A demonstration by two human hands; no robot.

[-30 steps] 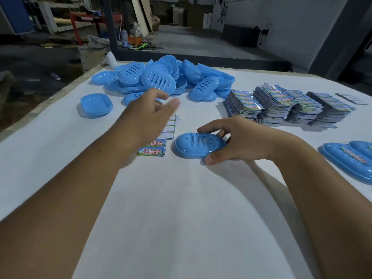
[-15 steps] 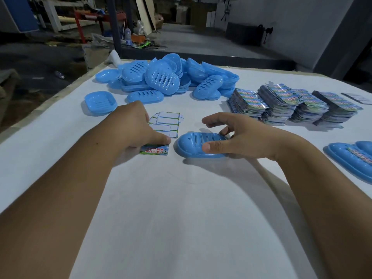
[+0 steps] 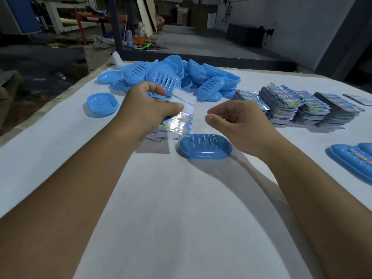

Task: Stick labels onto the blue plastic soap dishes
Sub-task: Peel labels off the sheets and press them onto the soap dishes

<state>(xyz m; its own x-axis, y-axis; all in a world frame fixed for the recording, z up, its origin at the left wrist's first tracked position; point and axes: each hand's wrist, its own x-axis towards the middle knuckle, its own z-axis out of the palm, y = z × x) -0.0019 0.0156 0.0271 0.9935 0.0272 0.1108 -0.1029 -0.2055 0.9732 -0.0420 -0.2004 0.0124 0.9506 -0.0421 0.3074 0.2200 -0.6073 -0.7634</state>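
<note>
The left hand (image 3: 150, 109) pinched a glossy, iridescent rectangular label (image 3: 180, 115) between thumb and curled fingers (image 3: 155, 88), lifting it clear of the tabletop (image 3: 171, 208) so that it hung slightly tilted in the air. The right hand (image 3: 239, 122) hovered just beside it, empty, its fingers (image 3: 219, 111) loosely curled toward the thumb with a narrow gap between them, touching nothing.

Directly below and between the two hands lay an oval blue plastic soap dish (image 3: 204, 146), turned bottom-up on the white tabletop with its drainage slots showing and no label on it. To its left, partly hidden under the left hand, a small loose spread of label backing sheets (image 3: 161, 134) lay flat on the surface.

Farther out, a single rounded-rectangular blue soap dish (image 3: 102, 104) sat open side up near the left edge of the tabletop, apart from the others. Beyond the hands, a large heap of blue plastic soap dishes (image 3: 181, 77) was piled against the far edge. To the right of that heap stood several thick stacks of shiny printed labels (image 3: 302, 107), side by side. At the right border, well apart from the hands, two blue soap dishes already bearing labels (image 3: 350, 160) lay touching each other.
</note>
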